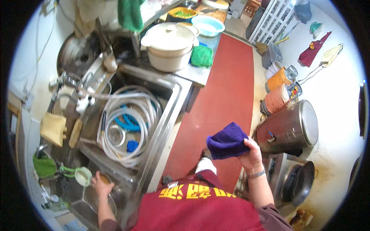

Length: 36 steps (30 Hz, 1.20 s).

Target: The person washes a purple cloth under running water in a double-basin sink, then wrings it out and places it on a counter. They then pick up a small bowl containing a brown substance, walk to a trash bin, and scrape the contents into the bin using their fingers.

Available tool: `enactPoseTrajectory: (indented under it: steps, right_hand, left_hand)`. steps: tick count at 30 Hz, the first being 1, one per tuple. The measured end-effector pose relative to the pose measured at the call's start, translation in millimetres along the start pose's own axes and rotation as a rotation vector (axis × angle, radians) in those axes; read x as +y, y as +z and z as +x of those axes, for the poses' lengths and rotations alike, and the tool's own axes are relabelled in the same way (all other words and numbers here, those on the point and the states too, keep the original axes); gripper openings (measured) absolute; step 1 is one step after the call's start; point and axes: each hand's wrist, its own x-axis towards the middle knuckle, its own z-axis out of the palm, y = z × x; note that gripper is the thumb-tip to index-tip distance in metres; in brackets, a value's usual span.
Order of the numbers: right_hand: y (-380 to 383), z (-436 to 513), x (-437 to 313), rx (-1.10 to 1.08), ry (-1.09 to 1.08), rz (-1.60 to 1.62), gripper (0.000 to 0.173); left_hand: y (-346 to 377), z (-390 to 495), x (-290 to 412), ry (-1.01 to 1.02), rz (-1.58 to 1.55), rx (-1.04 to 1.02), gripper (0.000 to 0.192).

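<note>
My right hand (251,154) holds a purple cloth (227,141) by its edge, out over the red floor mat. My left hand (102,184) reaches down into the lower basin of a steel sink, its fingers around or against a brownish round thing (104,178) that they partly hide. Below that hand lies a clear bowl or basin (95,199). Just left of the fingers is a pale green ladle or cup (83,176) with a green handle. In the larger sink basin (170,115) lie a coiled clear hose (136,106), a blue hose (127,122) and a blue cloth (132,146).
A lidded white pot (170,49), a green cloth (201,56) and a light blue basin (208,25) stand on the counter ahead. Along the right wall are gas cylinders (276,99), a large steel barrel (283,127) and a wok (300,182). A yellow cloth (53,129) lies at the left.
</note>
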Motion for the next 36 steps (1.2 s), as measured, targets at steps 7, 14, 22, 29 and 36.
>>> enactPoseTrajectory:
  steps: [7,14,22,29,36]
  right_hand:
    - [-99,120,-97,0.166,0.01,0.118,0.03]
    - [-158,227,-218,0.348,0.002,-0.097,0.004]
    - [-188,376,-329,0.361,-0.106,-0.051,0.004]
    - [-206,489,-435,0.53,-0.28,0.046,0.004]
    - [-259,615,-531,0.75,-0.263,0.027,0.008]
  left_hand:
    - [-90,-74,142,0.099,0.117,0.128,0.101]
    - [-123,-112,421,0.426,0.083,0.064,0.095]
    - [-138,-95,771,1.012,0.192,-0.163,0.091]
    - [-180,-52,1036,1.405,0.365,-0.2,0.088]
    - [-194,10,1252,1.671,0.364,-0.064,0.096]
